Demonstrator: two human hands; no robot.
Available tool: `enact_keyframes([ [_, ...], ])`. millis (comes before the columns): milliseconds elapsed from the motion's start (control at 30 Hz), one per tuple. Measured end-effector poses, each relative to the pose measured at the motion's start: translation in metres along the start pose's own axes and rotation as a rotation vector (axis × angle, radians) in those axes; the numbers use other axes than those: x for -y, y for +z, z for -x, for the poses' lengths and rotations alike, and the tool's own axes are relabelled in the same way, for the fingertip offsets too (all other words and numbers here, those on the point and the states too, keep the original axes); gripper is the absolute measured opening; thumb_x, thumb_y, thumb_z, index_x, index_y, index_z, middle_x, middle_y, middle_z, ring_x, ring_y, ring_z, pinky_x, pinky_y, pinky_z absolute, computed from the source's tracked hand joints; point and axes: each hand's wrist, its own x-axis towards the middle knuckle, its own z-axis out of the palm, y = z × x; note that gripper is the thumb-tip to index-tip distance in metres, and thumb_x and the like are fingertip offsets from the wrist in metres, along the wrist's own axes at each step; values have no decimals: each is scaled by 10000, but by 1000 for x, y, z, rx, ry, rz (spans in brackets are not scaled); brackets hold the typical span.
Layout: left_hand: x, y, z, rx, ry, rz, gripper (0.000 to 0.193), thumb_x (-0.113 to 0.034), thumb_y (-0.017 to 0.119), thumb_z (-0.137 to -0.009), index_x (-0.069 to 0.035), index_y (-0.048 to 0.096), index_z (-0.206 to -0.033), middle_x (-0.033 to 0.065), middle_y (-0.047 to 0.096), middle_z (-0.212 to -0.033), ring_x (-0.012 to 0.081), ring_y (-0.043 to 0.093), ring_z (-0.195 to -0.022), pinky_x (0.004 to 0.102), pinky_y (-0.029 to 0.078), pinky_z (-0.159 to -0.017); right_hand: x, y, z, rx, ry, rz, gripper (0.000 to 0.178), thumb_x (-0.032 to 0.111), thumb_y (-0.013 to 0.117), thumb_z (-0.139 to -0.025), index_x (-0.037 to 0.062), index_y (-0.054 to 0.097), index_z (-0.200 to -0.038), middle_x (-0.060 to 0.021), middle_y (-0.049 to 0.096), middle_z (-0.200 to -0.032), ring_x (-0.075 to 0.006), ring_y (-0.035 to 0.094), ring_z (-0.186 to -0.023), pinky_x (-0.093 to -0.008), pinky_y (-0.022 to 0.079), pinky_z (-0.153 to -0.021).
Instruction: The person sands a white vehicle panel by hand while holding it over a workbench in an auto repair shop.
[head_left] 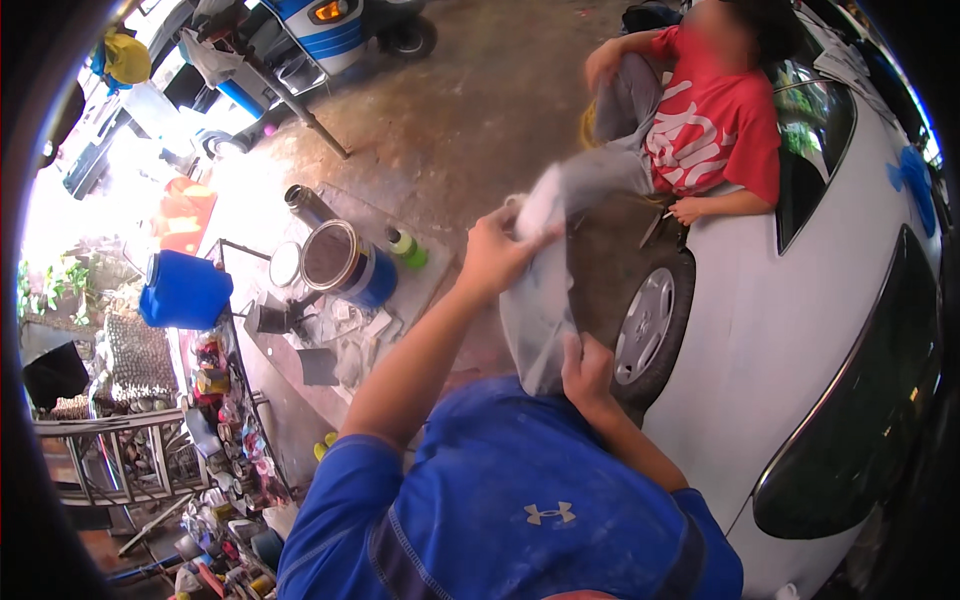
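A translucent whitish plastic bag (537, 315) hangs stretched in front of my chest, slightly blurred. My left hand (500, 248) grips its upper part, where a bunched white bulge (543, 203) shows beside the fingers. Lower down and to the right, my right hand (588, 370) is closed on the bag's edge with the thumb up. What lies inside the bag, if anything, I cannot make out.
At left, a worktable (330, 210) bears a large open can (345, 262), a green bottle (408, 248) and a scraper-like plate (318, 367). A whitish car (730, 330) flanks me on the right. Beside it sits a person in a red shirt (715, 125).
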Motion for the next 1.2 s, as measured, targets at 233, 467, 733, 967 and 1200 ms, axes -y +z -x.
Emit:
enact_keyframes([
  [233,-12,-35,28,108,122,302,851,-351,929,-796,49,571,-1456,172,742,-1207,253,717,-1104,396,566,-976,15,-5,-4,19,-123,5,418,218,644,-1035,22,488,-700,-209,498,-620,-436,522,-539,-482,387,-507],
  [467,4,-86,64,79,138,378,1021,-273,969,-712,16,468,-1553,205,678,-1351,290,674,-1229,428,533,-1062,33,22,1,143,-215,-75,388,190,616,-1030,21,495,-701,-202,498,-626,-428,515,-524,-467,387,-498],
  [733,101,-159,159,-128,282,251,1528,-513,1049,-516,24,181,-1653,216,351,-1656,325,357,-1534,465,297,-1253,82,117,13,310,-37,-538,627,431,394,-1124,-20,631,-759,-53,547,-605,-177,509,-528,-356,368,-505],
  [967,194,-333,234,-531,-129,179,890,-539,833,-763,72,568,-1353,169,694,-1154,243,703,-1010,354,579,-850,138,308,88,682,87,-604,404,313,500,-1111,-11,650,-920,-189,637,-743,-261,581,-688,-441,471,-690],
  [1200,344,-397,241,-324,-629,652,691,-538,499,-1081,78,592,-1381,171,709,-1194,234,722,-1015,353,595,-877,138,388,129,901,456,-387,343,318,635,-1039,-20,681,-1003,-235,702,-919,-316,695,-878,-415,521,-819],
])
